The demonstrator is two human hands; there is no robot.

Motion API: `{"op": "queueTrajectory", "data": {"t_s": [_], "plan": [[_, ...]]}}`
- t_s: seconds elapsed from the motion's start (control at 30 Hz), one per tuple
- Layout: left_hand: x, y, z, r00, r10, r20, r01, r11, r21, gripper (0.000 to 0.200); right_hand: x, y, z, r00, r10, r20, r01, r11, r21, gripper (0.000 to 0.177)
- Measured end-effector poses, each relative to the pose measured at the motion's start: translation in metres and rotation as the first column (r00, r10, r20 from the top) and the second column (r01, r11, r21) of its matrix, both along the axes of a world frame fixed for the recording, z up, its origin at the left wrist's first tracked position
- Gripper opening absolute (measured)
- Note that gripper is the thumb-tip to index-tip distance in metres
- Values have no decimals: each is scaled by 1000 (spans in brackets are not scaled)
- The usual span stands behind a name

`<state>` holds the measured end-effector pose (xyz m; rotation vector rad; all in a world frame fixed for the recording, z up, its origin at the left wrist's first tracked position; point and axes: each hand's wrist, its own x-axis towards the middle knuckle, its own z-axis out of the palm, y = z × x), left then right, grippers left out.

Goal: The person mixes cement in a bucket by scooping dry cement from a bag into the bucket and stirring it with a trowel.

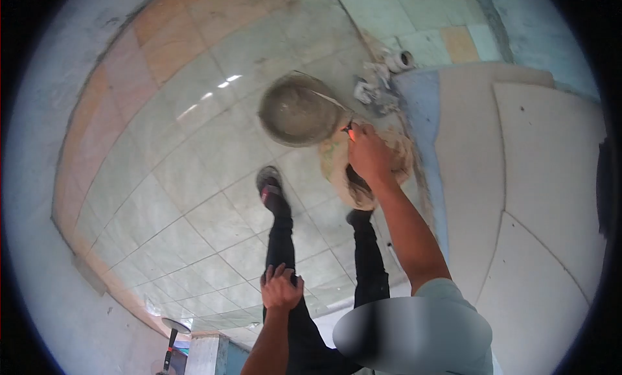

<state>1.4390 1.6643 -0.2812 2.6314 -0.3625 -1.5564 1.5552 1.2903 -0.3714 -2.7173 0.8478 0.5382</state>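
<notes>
Basically, in the head view, the only one given, an orange-and-black handle (pixel 350 133) is held by the right hand (pixel 370 153), fingers wrapped round it; what it belongs to can't be made out, as most is covered by the fist. The coloured end is seen poking out on the far-left side of the grip, toward the grey bucket (pixel 275 134); its long axis can't be read well from so short a piece. The bucket is set on the tiled floor (pixel 188 197), to the left of and slightly beyond the right fist, near it, with its mouth turned up and grey residue seen inside. Under the right hand and wrist, a crumpled tan bag (pixel 335 167) is spread on the tiles, just beside the bucket; a dark patch is seen in it, contents unclear. Whether the bag is touched by the hand can't be told. The left hand (pixel 280 289) is rested on the left leg (pixel 280 242), fingers spread, nothing seen held, well apart from bucket and bag, so the right is clearly nearer both. Beyond the bag, crumpled litter (pixel 372 93) and a white roll (pixel 400 60) are left near the pale boards (pixel 541 148).
</notes>
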Motion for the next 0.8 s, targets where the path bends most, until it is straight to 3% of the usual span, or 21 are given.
{"op": "queueTrajectory", "data": {"t_s": [0.1, 0.17, 0.3, 0.47, 0.6, 0.7, 0.8], "plan": [[-17, -9, 0, 999, 22, 35, -21, 1000, -23, 37, -75, -42, 71, 997, -63, 50, 63, 998, -6, 34], [-28, -14, -2, 998, 36, 44, -35, 999, -22, 37, -128, -69, 95, 994, -77, -83, 82, 995, 61, 32], [-61, -26, -9, 999, 12, 53, -13, 1000, 13, 36, -182, -94, 84, 966, 55, -254, -6, 981, 192, 31], [-110, -46, -19, 997, 2, 75, -9, 995, 95, 38, -164, -101, 16, 937, 277, -212, -201, 925, 321, 24], [-166, -47, -26, 997, 17, 74, -25, 994, 109, 38, -149, -91, -81, 943, 278, -182, -248, 954, 171, 21], [-190, -49, -26, 997, 64, 39, -68, 991, 112, 37, -151, -93, -160, 950, 270, -155, -244, 955, 169, 21], [-198, -46, -22, 997, 71, 22, -73, 990, 116, 36, -151, -87, -187, 900, 423, -107, -397, 896, 200, 21]]}}
